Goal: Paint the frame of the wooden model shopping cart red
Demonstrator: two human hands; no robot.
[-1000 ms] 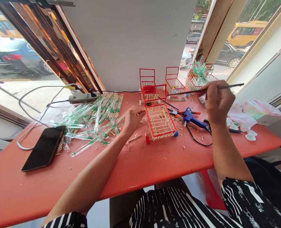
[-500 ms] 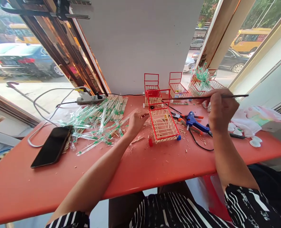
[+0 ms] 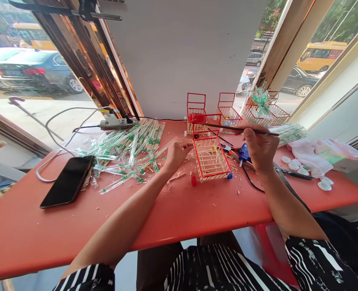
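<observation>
The grip of the right hand [image 3: 260, 148] is closed on a thin dark stick [image 3: 227, 127], which is held level, its far end reaching over the red handle frame of the small cart [image 3: 211, 159]. The left hand [image 3: 176, 153] is set against the left wall of that cart, fingers curled on something too small to be made out; whether its grip is truly closed cannot be told.

In the head view, the cart is seen standing on the orange bench [image 3: 179, 210] between the two hands, its basket of pale slats already framed in red and a red and a blue wheel fitted at the near corners. Three more carts [image 3: 227, 111] are lined up by the wall behind it, so the batch is judged well advanced, with this one apparently at the finishing stage. A large heap of wrapped chopsticks [image 3: 127, 149] is left unused beside a phone [image 3: 67, 181], and wood chips are scattered round the cart. A blue glue gun [image 3: 245, 152] lies just behind the right hand.
</observation>
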